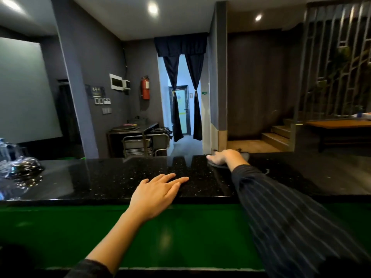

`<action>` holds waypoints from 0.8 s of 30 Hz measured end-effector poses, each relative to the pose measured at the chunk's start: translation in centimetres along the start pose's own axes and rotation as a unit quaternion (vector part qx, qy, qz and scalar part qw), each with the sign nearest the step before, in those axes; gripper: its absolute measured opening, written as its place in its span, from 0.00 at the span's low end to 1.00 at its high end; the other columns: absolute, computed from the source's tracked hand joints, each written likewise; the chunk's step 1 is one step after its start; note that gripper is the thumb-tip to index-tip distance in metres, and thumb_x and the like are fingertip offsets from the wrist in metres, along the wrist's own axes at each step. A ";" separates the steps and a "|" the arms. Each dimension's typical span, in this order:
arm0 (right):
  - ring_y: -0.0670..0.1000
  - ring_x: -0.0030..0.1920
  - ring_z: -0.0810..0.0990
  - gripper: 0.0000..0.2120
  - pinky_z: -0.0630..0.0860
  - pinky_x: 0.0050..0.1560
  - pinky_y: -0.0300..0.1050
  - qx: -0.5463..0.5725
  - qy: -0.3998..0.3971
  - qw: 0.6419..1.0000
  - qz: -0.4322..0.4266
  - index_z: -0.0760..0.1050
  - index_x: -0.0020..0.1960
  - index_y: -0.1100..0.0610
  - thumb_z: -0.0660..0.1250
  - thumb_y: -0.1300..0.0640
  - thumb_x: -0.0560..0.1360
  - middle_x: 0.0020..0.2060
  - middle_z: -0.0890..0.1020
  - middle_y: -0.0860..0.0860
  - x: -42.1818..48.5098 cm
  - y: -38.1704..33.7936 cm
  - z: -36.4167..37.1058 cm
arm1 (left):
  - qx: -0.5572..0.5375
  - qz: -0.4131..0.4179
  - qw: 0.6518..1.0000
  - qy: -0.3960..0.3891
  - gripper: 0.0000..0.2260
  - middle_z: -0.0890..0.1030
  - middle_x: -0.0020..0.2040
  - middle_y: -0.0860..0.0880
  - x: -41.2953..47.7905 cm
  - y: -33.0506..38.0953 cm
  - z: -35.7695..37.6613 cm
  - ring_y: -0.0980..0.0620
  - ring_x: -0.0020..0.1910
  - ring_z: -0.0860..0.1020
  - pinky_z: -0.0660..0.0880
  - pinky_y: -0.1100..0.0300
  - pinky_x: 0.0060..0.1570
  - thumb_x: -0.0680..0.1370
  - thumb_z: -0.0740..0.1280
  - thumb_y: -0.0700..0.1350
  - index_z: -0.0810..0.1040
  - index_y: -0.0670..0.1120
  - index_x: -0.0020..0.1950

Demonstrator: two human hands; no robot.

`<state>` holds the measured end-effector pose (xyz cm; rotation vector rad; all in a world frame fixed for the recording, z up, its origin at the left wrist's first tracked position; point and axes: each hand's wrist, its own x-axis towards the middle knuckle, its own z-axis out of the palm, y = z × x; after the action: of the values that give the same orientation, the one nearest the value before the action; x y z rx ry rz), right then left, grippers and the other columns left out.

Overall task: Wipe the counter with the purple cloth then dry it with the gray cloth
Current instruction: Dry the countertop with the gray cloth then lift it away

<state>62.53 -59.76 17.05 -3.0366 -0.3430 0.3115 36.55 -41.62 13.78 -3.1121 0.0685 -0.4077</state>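
The left hand (158,189) lay flat with straight fingers on the black speckled bench (112,177), while the right hand (223,157) pressed open-palmed on a dark cloth (218,166) at the far edge.

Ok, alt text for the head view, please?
The right hand presses a dark cloth at the far edge of the black counter; the cloth's exact colour is unclear. The left hand rests flat near the front edge.

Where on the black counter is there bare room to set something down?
Bare: the stretch between the glassware at the left end and the left hand, and the counter right of the striped sleeve. Crowded: the left end, and the far edge where the right hand presses a dark cloth.
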 end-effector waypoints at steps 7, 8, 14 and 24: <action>0.60 0.78 0.48 0.33 0.47 0.74 0.65 -0.005 0.000 0.979 -0.206 0.50 0.79 0.48 0.46 0.34 0.78 0.79 0.51 0.54 -3.7 -12.9 2.8 | -0.014 -0.009 1.000 -0.003 0.18 0.58 0.76 0.60 0.2 0.0 -0.1 0.55 0.76 0.56 0.57 0.45 0.72 0.82 0.44 0.58 0.52 0.71 0.72; 0.59 0.78 0.49 0.31 0.47 0.74 0.66 0.001 0.005 0.977 -0.214 0.52 0.78 0.48 0.47 0.36 0.79 0.79 0.53 0.53 -4.6 -12.8 2.8 | -0.017 -0.009 1.000 0.003 0.18 0.59 0.76 0.60 0.1 0.0 -0.1 0.55 0.76 0.57 0.58 0.45 0.72 0.82 0.44 0.57 0.54 0.70 0.72; 0.57 0.75 0.60 0.26 0.55 0.73 0.64 0.074 0.036 0.969 -0.233 0.63 0.74 0.50 0.53 0.40 0.80 0.75 0.65 0.52 -9.1 -9.9 3.1 | -0.036 0.007 0.994 0.100 0.18 0.72 0.67 0.55 -0.8 0.6 0.0 0.53 0.65 0.72 0.70 0.53 0.60 0.81 0.49 0.57 0.66 0.63 0.69; 0.61 0.71 0.60 0.19 0.56 0.72 0.59 0.057 0.074 0.976 -0.194 0.65 0.71 0.36 0.51 0.42 0.81 0.69 0.61 0.53 -15.9 -5.7 3.9 | -0.045 -0.118 0.988 0.086 0.27 0.70 0.69 0.56 -6.7 -10.0 -1.3 0.52 0.72 0.62 0.47 0.30 0.68 0.75 0.41 0.66 0.68 0.63 0.68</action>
<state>45.30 -57.64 16.86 -2.7734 -0.8557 0.0737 30.22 -31.37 13.40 -3.1746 -0.2914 -0.6941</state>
